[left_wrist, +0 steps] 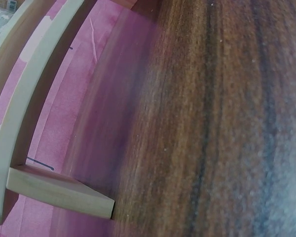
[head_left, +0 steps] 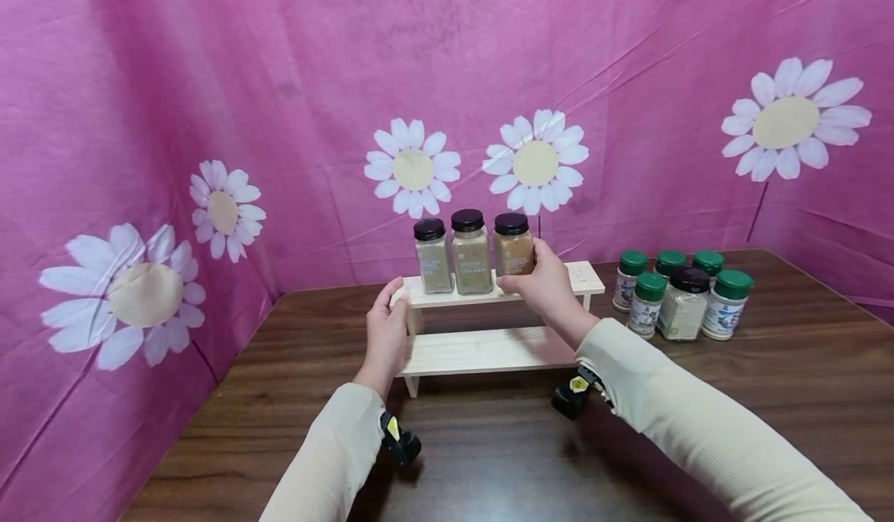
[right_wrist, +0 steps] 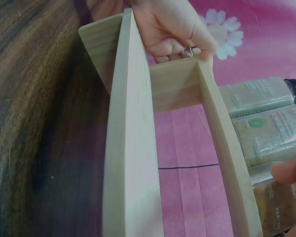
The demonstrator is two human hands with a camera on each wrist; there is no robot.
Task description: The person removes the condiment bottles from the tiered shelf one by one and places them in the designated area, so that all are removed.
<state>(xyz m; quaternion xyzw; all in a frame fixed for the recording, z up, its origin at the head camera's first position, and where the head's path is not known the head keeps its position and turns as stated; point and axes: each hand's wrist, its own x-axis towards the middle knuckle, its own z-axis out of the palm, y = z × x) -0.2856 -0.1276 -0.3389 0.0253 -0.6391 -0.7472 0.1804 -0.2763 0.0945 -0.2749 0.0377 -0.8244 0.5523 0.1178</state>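
Observation:
A two-step wooden spice rack (head_left: 482,351) stands on the table, with three black-lidded glass jars side by side on its top step. The left jar (head_left: 434,266) and the middle jar (head_left: 472,262) hold greenish powder. My right hand (head_left: 552,289) grips the third jar (head_left: 514,252), filled with browner powder, at the right of that row. In the right wrist view only the right thumb (right_wrist: 290,170) shows, over the brown jar (right_wrist: 276,210). My left hand (head_left: 386,340) holds the rack's left end; the right wrist view shows its fingers (right_wrist: 167,49) curled at the side board.
To the right of the rack, several green-lidded shaker bottles (head_left: 726,305) surround a black-lidded jar (head_left: 684,305) of pale contents. A pink cloth (head_left: 314,80) with white daisies hangs behind the brown wooden table (head_left: 279,429). Both wrists wear black cameras.

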